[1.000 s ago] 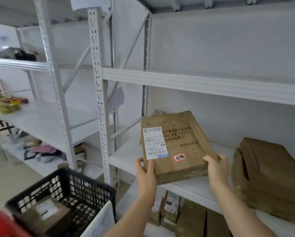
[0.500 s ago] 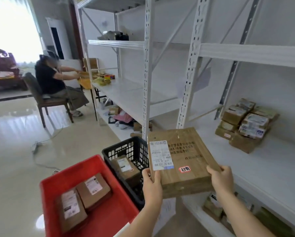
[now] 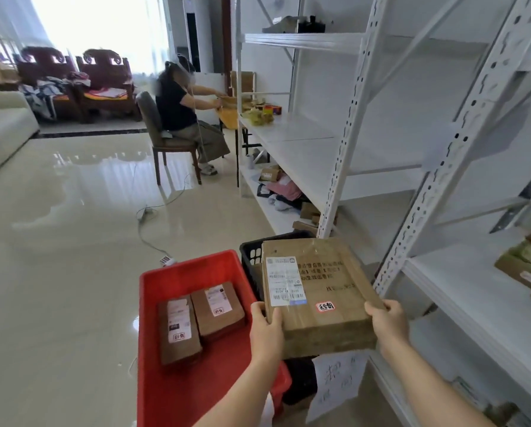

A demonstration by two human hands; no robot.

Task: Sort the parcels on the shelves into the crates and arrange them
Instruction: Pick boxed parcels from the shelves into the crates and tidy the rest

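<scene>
While both hands' fingers (image 3: 273, 314) clasp labelled parcel (image 3: 316, 291) | over black crate (image 3: 250, 257) | label unreadable

Parcel (image 3: 316, 291) above basket (image 3: 251, 257) (crate (image 3: 153, 380) left).

Glossy beige tiled floor (image 3: 73, 272) carries a red plastic crate (image 3: 153, 380) and, just beside it, a black perforated plastic crate (image 3: 251, 257). White metal shelf (image 3: 473, 303) bears stacked brown cardboard parcels (image 3: 526, 263) at right.
</scene>
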